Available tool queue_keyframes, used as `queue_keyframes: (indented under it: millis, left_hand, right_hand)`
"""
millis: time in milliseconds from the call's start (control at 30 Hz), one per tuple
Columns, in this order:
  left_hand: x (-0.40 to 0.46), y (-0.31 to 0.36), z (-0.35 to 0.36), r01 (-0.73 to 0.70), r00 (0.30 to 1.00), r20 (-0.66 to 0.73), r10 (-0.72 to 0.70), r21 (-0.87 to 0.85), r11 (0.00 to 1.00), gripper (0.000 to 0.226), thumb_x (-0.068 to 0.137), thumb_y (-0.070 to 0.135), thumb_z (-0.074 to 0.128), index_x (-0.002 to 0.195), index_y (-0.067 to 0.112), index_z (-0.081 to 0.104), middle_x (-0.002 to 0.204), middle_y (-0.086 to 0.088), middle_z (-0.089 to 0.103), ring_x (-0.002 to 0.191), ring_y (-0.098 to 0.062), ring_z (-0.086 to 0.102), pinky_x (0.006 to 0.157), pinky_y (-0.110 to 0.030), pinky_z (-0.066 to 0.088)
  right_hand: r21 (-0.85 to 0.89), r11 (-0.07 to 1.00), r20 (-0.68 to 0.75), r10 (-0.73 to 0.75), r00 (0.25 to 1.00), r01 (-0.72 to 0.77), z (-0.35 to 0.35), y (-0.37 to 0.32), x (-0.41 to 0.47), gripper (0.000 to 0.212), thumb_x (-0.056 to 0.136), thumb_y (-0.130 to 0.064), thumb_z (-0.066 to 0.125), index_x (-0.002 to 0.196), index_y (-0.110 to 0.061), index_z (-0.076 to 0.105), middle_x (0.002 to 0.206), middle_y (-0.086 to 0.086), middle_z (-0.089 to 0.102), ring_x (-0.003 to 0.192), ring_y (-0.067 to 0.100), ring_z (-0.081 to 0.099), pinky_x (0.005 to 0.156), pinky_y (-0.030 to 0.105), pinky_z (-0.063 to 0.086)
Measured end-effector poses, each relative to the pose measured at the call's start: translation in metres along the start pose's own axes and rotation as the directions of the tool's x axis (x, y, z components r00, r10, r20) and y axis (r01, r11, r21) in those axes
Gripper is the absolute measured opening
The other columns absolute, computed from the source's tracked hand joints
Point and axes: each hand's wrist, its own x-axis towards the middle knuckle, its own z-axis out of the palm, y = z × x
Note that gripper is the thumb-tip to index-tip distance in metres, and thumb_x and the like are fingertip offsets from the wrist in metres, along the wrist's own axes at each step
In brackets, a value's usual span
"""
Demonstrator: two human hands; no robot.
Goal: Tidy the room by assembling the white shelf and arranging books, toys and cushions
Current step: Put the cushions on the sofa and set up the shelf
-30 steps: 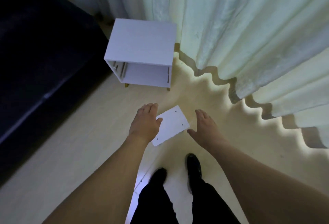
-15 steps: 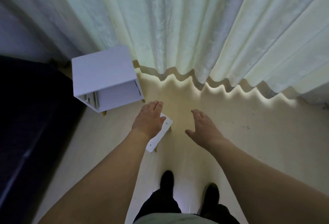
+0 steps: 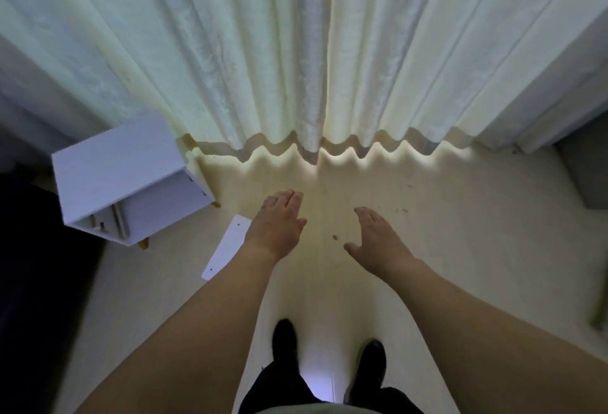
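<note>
A white shelf cube (image 3: 115,170) stands on the pale floor at the left, its open side facing me, with loose parts lying inside. A flat white panel (image 3: 227,247) with small holes lies on the floor just right of it. My left hand (image 3: 278,222) hovers over the panel's right end with straight fingers and holds nothing. My right hand (image 3: 375,236) is stretched forward beside it, fingers relaxed, also holding nothing. Both hands are above the floor, apart from each other.
Pale curtains (image 3: 312,51) hang across the back, their hem just above the floor. A dark sofa (image 3: 29,265) fills the left edge. A grey object (image 3: 589,176) sits at the right edge. My two black shoes (image 3: 286,338) stand on the floor below.
The view has swung to the right: the shelf cube and panel have slid towards the left of the frame. Both hands stay stretched out and hold nothing.
</note>
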Motion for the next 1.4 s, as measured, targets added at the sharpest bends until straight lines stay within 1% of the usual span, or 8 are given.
queue_keyframes:
  millis: [267, 500, 700, 833, 1000, 1100, 1300, 1400]
  left_hand:
    - [0.047, 0.180, 0.029, -0.316, 0.949, 0.026, 0.314, 0.069, 0.946, 0.059, 0.099, 0.030, 0.047, 0.151, 0.010, 0.026, 0.155, -0.009, 0.029, 0.143, -0.026, 0.025, 0.117, -0.034, 0.015]
    - [0.050, 0.394, 0.082, -0.601, 0.799, 0.123, 0.589, 0.119, 0.791, 0.059, 0.099, 0.031, 0.046, 0.151, 0.011, 0.026, 0.155, -0.009, 0.029, 0.143, -0.027, 0.024, 0.118, -0.035, 0.016]
    - [0.063, 0.516, 0.110, -0.745, 0.667, 0.208, 0.715, 0.155, 0.649, 0.058, 0.098, 0.030, 0.048, 0.149, 0.010, 0.029, 0.153, -0.009, 0.032, 0.142, -0.027, 0.027, 0.116, -0.034, 0.017]
    - [0.087, 0.580, 0.135, -0.756, 0.653, 0.245, 0.717, 0.144, 0.639, 0.058, 0.098, 0.031, 0.049, 0.148, 0.010, 0.029, 0.153, -0.009, 0.033, 0.141, -0.026, 0.028, 0.115, -0.034, 0.019]
    - [0.126, 0.662, 0.174, -0.713, 0.681, 0.314, 0.661, 0.078, 0.697, 0.055, 0.098, 0.030, 0.050, 0.145, 0.009, 0.032, 0.151, -0.009, 0.036, 0.138, -0.029, 0.033, 0.113, -0.035, 0.025]
    - [0.157, 0.728, 0.195, -0.675, 0.702, 0.363, 0.613, 0.063, 0.735, 0.055, 0.098, 0.032, 0.050, 0.144, 0.008, 0.032, 0.147, -0.012, 0.039, 0.135, -0.032, 0.037, 0.111, -0.038, 0.030]
    - [0.175, 0.873, 0.228, -0.604, 0.739, 0.413, 0.532, 0.058, 0.795, 0.056, 0.098, 0.035, 0.049, 0.141, 0.004, 0.034, 0.141, -0.018, 0.043, 0.126, -0.037, 0.045, 0.101, -0.041, 0.038]
    - [0.171, 0.932, 0.252, -0.547, 0.750, 0.461, 0.473, 0.033, 0.836, 0.057, 0.098, 0.037, 0.048, 0.141, 0.002, 0.034, 0.140, -0.019, 0.043, 0.127, -0.039, 0.046, 0.100, -0.042, 0.039]
  right_hand:
    - [0.171, 0.953, -0.130, 0.275, 0.953, -0.252, -0.047, 0.156, -0.075, 0.076, 0.091, -0.032, 0.059, 0.151, -0.009, 0.017, 0.157, 0.007, 0.018, 0.145, 0.023, 0.018, 0.118, 0.032, 0.015]
    - [0.311, 0.832, -0.224, 0.533, 0.816, -0.459, -0.088, 0.325, -0.190, 0.076, 0.092, -0.031, 0.057, 0.151, -0.007, 0.016, 0.157, 0.008, 0.018, 0.145, 0.022, 0.018, 0.118, 0.031, 0.016]
    - [0.450, 0.723, -0.233, 0.661, 0.713, -0.524, -0.109, 0.417, -0.241, 0.075, 0.091, -0.030, 0.058, 0.150, -0.009, 0.017, 0.156, 0.007, 0.021, 0.143, 0.023, 0.022, 0.116, 0.033, 0.022]
    - [0.521, 0.652, -0.196, 0.720, 0.666, -0.551, -0.123, 0.478, -0.249, 0.075, 0.091, -0.029, 0.059, 0.151, -0.010, 0.017, 0.156, 0.005, 0.021, 0.143, 0.023, 0.022, 0.116, 0.035, 0.024]
    - [0.555, 0.597, -0.152, 0.758, 0.635, -0.579, -0.160, 0.565, -0.244, 0.073, 0.092, -0.028, 0.058, 0.150, -0.010, 0.018, 0.156, 0.006, 0.021, 0.142, 0.024, 0.025, 0.115, 0.036, 0.027]
    - [0.603, 0.524, -0.111, 0.801, 0.588, -0.601, -0.197, 0.628, -0.247, 0.074, 0.091, -0.028, 0.059, 0.150, -0.009, 0.019, 0.155, 0.007, 0.024, 0.141, 0.025, 0.028, 0.113, 0.035, 0.028]
    - [0.768, 0.307, -0.068, 0.912, 0.405, -0.562, -0.256, 0.749, -0.282, 0.072, 0.091, -0.025, 0.059, 0.150, -0.008, 0.021, 0.154, 0.010, 0.027, 0.140, 0.025, 0.030, 0.111, 0.034, 0.029]
    - [0.803, 0.243, -0.040, 0.933, 0.357, -0.545, -0.265, 0.806, -0.307, 0.069, 0.092, -0.024, 0.058, 0.149, -0.006, 0.023, 0.152, 0.011, 0.030, 0.138, 0.028, 0.033, 0.111, 0.037, 0.032]
